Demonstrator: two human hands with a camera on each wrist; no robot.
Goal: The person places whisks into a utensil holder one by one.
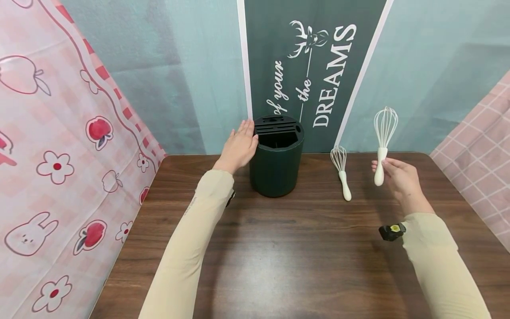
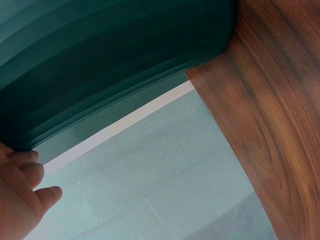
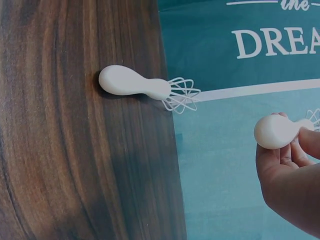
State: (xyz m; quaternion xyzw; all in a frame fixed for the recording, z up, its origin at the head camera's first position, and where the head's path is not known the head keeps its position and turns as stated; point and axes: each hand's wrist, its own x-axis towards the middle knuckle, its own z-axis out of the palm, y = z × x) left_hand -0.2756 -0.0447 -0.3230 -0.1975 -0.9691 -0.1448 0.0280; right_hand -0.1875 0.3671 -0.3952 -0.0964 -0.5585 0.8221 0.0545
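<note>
A dark green utensil holder [image 1: 276,173] with slots and an open compartment in its top stands near the table's back edge. My left hand [image 1: 239,146] rests against its left side at the rim, fingers extended; in the left wrist view the fingers [image 2: 22,172] touch the holder's wall [image 2: 115,55]. Between thumb and fingers, my right hand [image 1: 402,177] pinches a white whisk [image 1: 381,166] by its handle, wires pointing up, raised over the table's back right. A second, smaller-looking white whisk [image 1: 345,186] lies on the table between the holder and my right hand.
The brown wooden table [image 1: 271,261] ends at a blue-green backdrop [image 1: 207,88] with printed lettering. A pink patterned cloth [image 1: 71,186] hangs at the left, and a pink checked one [image 1: 482,159] at the right.
</note>
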